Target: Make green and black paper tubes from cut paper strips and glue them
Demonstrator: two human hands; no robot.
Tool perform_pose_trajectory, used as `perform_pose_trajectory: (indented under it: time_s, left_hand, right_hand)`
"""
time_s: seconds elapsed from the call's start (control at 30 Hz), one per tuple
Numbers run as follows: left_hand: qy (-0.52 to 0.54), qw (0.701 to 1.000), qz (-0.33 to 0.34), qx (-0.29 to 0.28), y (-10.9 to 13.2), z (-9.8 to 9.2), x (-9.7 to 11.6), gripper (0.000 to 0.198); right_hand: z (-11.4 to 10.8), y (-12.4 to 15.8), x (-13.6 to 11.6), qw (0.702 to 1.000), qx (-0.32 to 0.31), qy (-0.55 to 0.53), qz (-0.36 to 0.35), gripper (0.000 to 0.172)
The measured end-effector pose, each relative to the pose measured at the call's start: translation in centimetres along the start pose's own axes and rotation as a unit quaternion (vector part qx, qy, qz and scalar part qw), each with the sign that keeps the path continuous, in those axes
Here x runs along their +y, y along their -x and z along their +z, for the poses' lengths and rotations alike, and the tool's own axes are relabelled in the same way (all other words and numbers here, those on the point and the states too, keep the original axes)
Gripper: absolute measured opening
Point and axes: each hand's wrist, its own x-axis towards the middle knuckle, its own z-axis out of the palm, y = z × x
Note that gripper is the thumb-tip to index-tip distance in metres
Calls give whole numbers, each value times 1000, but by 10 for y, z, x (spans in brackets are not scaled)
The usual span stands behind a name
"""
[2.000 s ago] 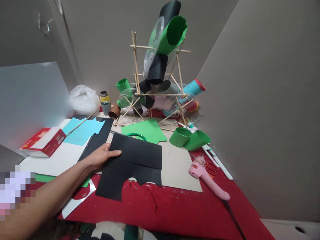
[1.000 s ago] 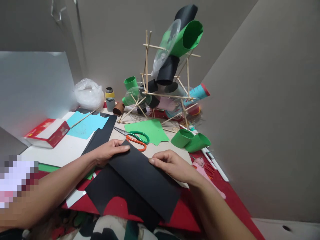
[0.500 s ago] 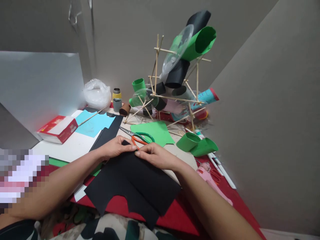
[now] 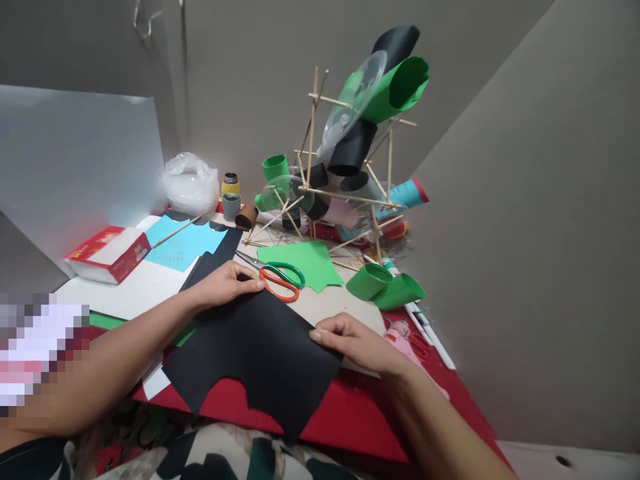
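A sheet of black paper (image 4: 255, 353) with a wavy cut lower edge lies flat over the front of the red mat (image 4: 360, 427). My left hand (image 4: 225, 283) pinches its far left corner. My right hand (image 4: 353, 340) pinches its right corner, fingers curled on the edge. Just beyond the paper lie scissors (image 4: 277, 277) with green and orange handles.
A stick frame (image 4: 345, 173) carrying green and black paper tubes stands at the back. Green paper rings (image 4: 385, 285), a pink glue gun (image 4: 405, 337), a green sheet (image 4: 305, 263), a light blue sheet (image 4: 183, 243), a red box (image 4: 107, 253), a white plastic bag (image 4: 190, 183) and small jars (image 4: 231, 197) lie around.
The black paper was folded in a strip; now it lies spread flat. My right hand has slid from the far corner beside my left hand out to the right corner.
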Motion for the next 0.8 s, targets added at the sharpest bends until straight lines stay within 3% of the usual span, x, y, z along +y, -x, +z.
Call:
perform_pose_trajectory:
  time_s: [0.07,0.13,0.2,0.27,0.33,0.43,0.53,0.67,0.8]
  left_hand:
    - [4,999,-8,35,0,0,2,29]
    - [36,990,6,136,0,-3,6,30]
    - [69,962,49,261,2,-7,11,27]
    - [78,939,79,327,5,-9,16,25]
    - [71,952,51,293,9,-8,20,30]
    - [64,987,-55,140,14,3,19,45]
    - [97,984,-143,32,15,19,13,52]
    - [178,968,-172,-30,12,37,1,39]
    - [214,963,-163,-28,9,43,-10,26]
  right_hand:
    - [0,7,10,998,41,-41,13,49]
    - [1,11,18,993,94,-72,11,50]
    - [3,13,22,984,151,-93,-6,51]
    - [7,14,23,971,208,-113,-28,51]
    - [13,11,20,955,260,-131,-49,49]
    - [22,3,14,937,309,-144,-79,48]
    - [30,-8,9,933,313,-146,-99,52]
    - [40,-20,7,945,282,-131,-105,56]
    - [46,-20,6,959,252,-78,-100,59]
